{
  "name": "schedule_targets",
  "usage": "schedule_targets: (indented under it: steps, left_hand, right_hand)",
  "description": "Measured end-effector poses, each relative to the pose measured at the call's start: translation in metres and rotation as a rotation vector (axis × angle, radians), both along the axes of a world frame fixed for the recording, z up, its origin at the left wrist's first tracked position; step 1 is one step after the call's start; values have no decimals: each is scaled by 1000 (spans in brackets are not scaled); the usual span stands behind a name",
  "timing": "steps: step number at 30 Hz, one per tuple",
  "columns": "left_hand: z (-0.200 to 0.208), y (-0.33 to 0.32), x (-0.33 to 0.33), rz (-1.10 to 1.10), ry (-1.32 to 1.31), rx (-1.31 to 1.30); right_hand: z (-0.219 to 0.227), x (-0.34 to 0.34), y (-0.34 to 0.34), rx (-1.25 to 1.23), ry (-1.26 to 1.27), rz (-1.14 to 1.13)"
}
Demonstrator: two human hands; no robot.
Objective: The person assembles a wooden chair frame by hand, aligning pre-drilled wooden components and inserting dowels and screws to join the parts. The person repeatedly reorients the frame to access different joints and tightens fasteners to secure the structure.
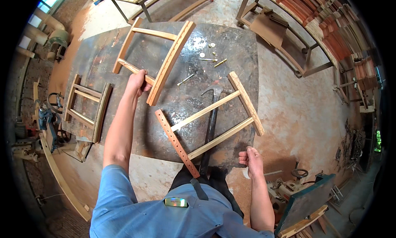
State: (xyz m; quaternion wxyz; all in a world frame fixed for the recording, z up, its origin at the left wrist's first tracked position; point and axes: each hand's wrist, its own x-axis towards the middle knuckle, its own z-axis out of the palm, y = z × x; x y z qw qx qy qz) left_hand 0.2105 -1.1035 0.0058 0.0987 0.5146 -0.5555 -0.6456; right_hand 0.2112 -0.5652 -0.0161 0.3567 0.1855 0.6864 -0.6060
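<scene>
My left hand (pixel 136 82) is closed round the lower rail of a wooden frame (pixel 171 65), raised over the dark worktable (pixel 146 135). Two crossbars join this frame's side bars. A second wooden frame (pixel 221 138) lies at a slant in front of me, its reddish side bar drilled with a row of holes. Beneath it runs a claw hammer (pixel 211 126), its head beyond the rails. My right hand (pixel 251 159), fingers curled in, hovers by the table's near right corner, apart from the frame. Whether anything sits inside those fingers is hidden.
Loose bolts (pixel 185 79) and washers (pixel 202 55) lie farther back on the table. At its left edge rests another wooden frame (pixel 81 117). A machine with a dark green plate (pixel 307 203) stands near right. Reddish wood pieces (pixel 330 25) are stacked on a far-right rack.
</scene>
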Motion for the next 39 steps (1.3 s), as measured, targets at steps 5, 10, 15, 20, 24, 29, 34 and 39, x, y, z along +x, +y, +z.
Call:
schedule_targets:
  steps: [5, 10, 15, 20, 24, 29, 34, 39]
  left_hand:
    - [37, 53, 14, 23, 238, 112]
    - [76, 193, 11, -49, 349, 116]
    - [100, 406, 26, -188, 480, -135]
    - [126, 573, 49, -817, 240, 46]
    - [114, 610, 22, -855, 403, -1118]
    - [50, 592, -51, -1260, 419, -735]
    - [97, 686, -51, -1573, 168, 198]
    - [53, 721, -77, -1663, 30, -78]
  right_hand:
    - [51, -16, -40, -185, 181, 117]
    - [107, -13, -58, -305, 709, 323]
    - [145, 5, 0, -412, 744, -28]
    - [132, 23, 223, -503, 662, -466]
    - [106, 83, 387, -434, 527, -802]
    - [80, 175, 450, -504, 349, -1091]
    - [85, 225, 479, -460, 375, -1206]
    - [97, 221, 469, 87, 188, -1286]
